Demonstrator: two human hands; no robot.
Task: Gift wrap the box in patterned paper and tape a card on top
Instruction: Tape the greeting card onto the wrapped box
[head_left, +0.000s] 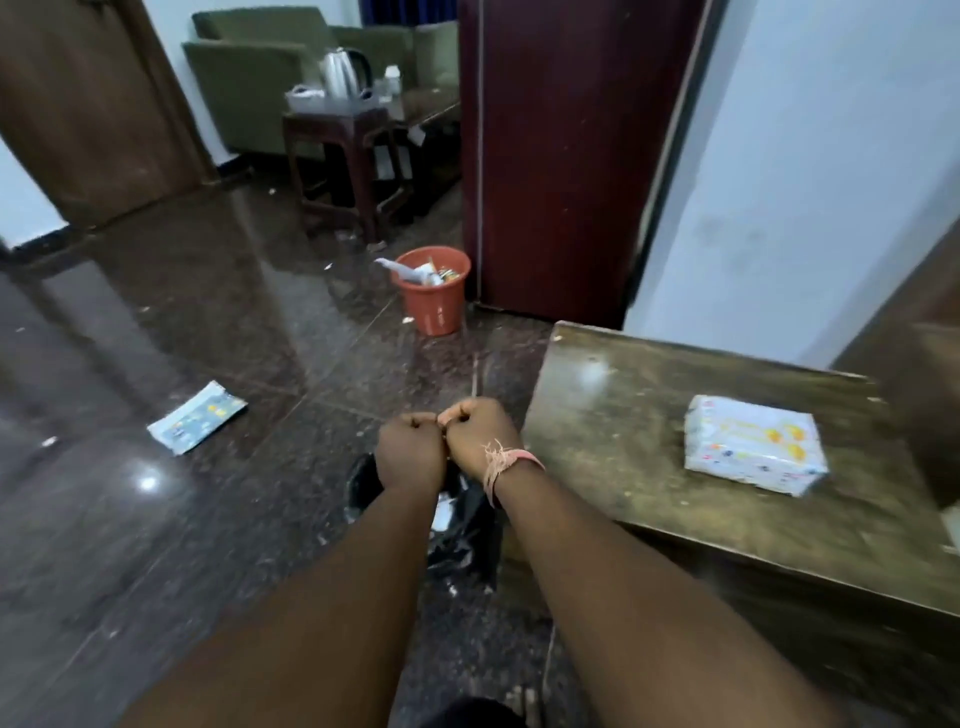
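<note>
While the wrapped box (756, 445) lies on the table (613, 415), well apart, both hands' curled fingers (457, 415) perhaps pinch something unseen.

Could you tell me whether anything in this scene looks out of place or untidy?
Yes: a piece of patterned paper lies on the floor, well away from the wrapped box on the table, and small scraps litter the floor near the orange bin.

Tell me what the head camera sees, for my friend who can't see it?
Two fists, left hand and right hand, meet over a dark floor. A wrapped box sits on the wooden table to the right.
</note>
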